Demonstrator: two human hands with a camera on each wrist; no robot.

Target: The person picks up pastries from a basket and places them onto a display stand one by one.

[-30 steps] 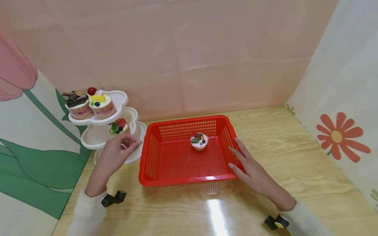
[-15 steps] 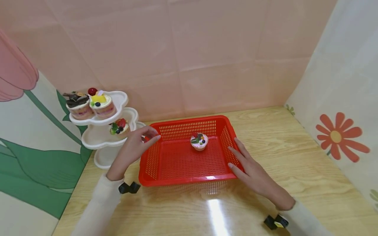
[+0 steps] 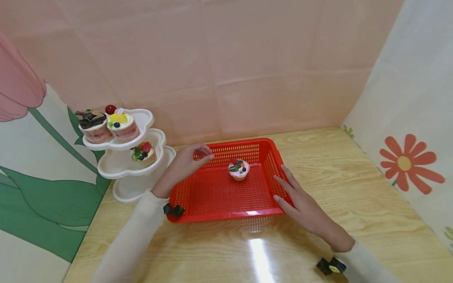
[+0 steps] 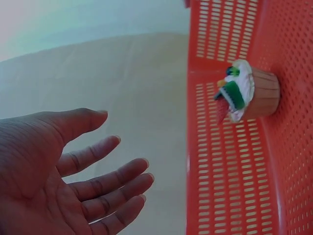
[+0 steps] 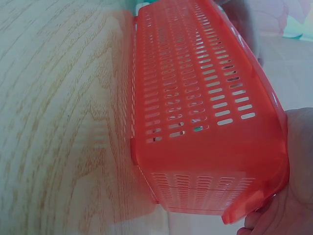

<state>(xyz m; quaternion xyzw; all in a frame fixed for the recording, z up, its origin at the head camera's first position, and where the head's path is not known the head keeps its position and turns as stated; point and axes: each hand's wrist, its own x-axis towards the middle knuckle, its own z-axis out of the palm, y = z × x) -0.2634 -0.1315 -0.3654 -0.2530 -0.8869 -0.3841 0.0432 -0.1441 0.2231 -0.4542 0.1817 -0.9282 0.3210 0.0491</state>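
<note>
A red plastic basket (image 3: 219,216) sits on the table. On its floor stands one upright cupcake (image 3: 238,170) with white cream and fruit on top. My left hand (image 3: 185,164) hovers over the basket's left side, fingers loosely bent and holding nothing. The left wrist view has that cupcake (image 4: 264,93) apart from the fingertips. My right hand (image 3: 301,204) rests on the basket's right rim, fingers reaching over it. The right wrist view shows the basket's outer wall (image 5: 210,152), with part of the right hand (image 5: 299,166) against the rim.
A white three-tier stand (image 3: 120,169) is at the left. Its top tier bears a chocolate-topped cake cup (image 3: 93,127) and a yellow-fruit cake cup (image 3: 122,126). A strawberry-topped cupcake (image 3: 144,154) is on the middle tier. A pink wall (image 3: 247,78) closes the back.
My left hand has moved right, from in front of the tiered stand to above the basket's left side. The right hand, basket and cupcake have stayed put.
</note>
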